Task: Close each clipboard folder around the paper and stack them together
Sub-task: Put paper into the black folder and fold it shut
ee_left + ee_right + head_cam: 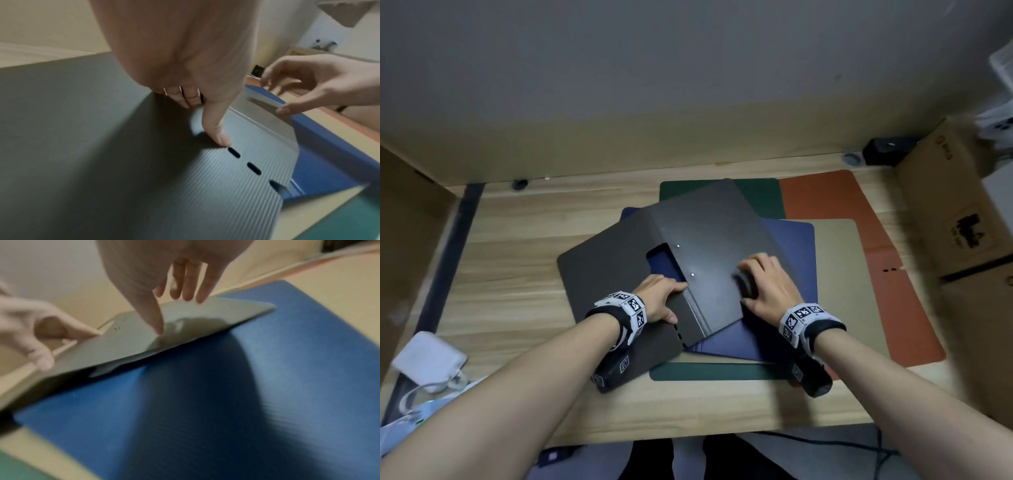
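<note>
A dark grey clipboard folder (715, 222) lies opened out, outer side up, askew on a blue folder (791, 246). Beneath these lie beige (839, 274), green (722, 371) and orange (822, 195) folders. My left hand (661, 298) grips the grey folder at the cutout by its spine: the thumb presses on top near the slots (254, 168) while the fingers curl over the cutout's edge. My right hand (767, 284) rests with straight fingers on the grey folder's right panel (127, 340), which stands tilted up off the blue folder (205, 402). No paper shows.
A cardboard box (955, 205) stands at the table's right side. At the near left lies a white device (428, 359) with cables. The wooden table (517, 240) shows bare wood left of the folders and along its front edge.
</note>
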